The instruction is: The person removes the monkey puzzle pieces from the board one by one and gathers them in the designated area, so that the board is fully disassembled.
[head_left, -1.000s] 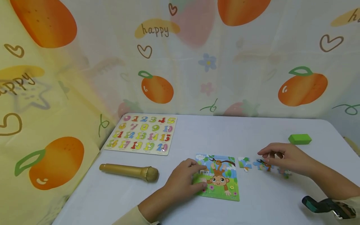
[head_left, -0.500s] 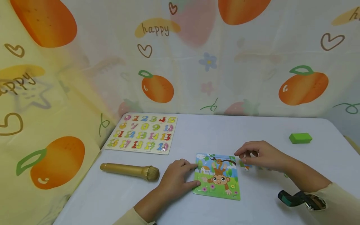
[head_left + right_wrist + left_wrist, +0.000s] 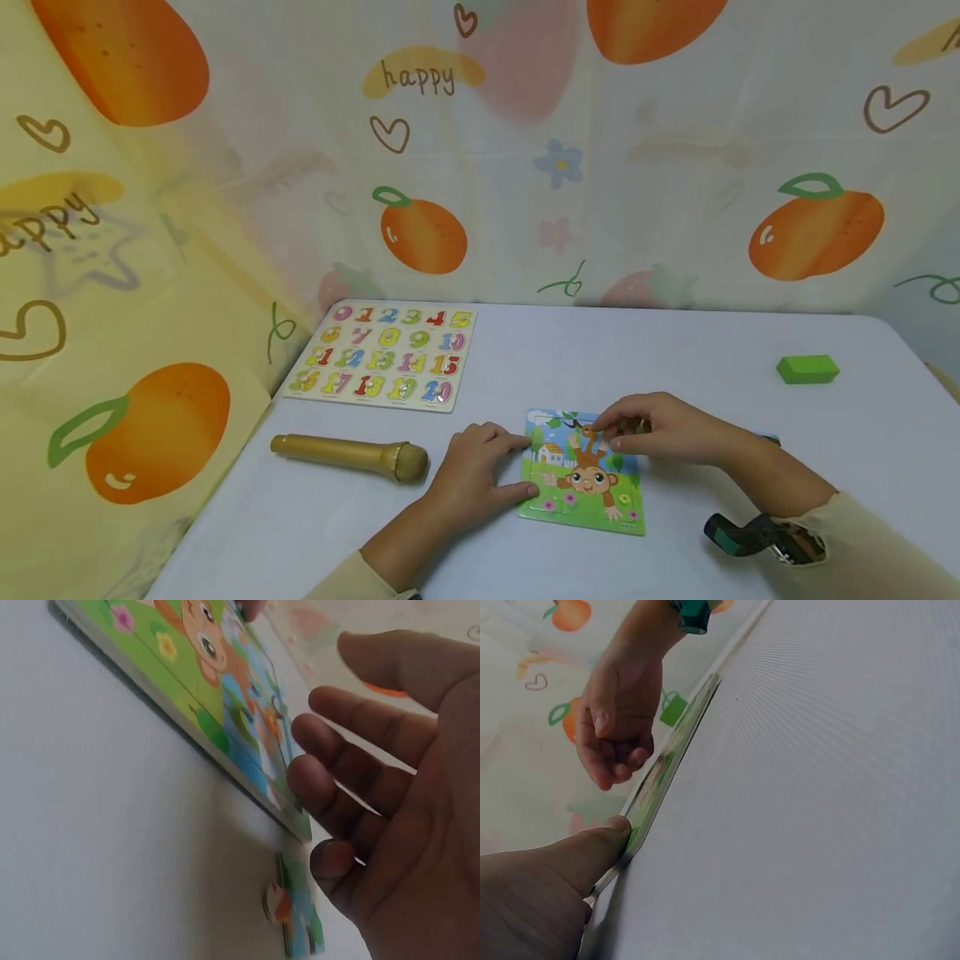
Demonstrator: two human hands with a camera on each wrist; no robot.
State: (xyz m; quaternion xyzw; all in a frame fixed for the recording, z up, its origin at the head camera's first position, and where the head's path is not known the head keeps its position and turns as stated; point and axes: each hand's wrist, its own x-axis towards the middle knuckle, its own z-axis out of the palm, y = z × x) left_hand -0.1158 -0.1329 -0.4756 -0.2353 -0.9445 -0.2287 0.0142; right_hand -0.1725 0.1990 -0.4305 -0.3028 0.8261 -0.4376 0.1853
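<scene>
A square jigsaw puzzle (image 3: 581,483) with a monkey hanging from a branch lies flat on the white table. My left hand (image 3: 472,479) is at its left side, thumb and index finger spread and touching the border; in the left wrist view the thumb (image 3: 604,844) rests on the board's edge. Over the upper right part of the picture hovers my right hand (image 3: 660,425), its fingers loosely bent. Nothing shows between those fingers (image 3: 330,787) in the right wrist view. A loose puzzle piece (image 3: 296,907) lies beside the board, hidden under the right hand in the head view.
A number board (image 3: 382,358) lies at the back left, with a gold microphone (image 3: 348,457) in front of it. At the far right sits a green block (image 3: 807,369). A patterned cloth (image 3: 517,167) hangs behind the table.
My right hand has moved left from the loose pieces to over the puzzle, and its forearm now covers most of them. The left hand has drawn back slightly to the board's left edge.
</scene>
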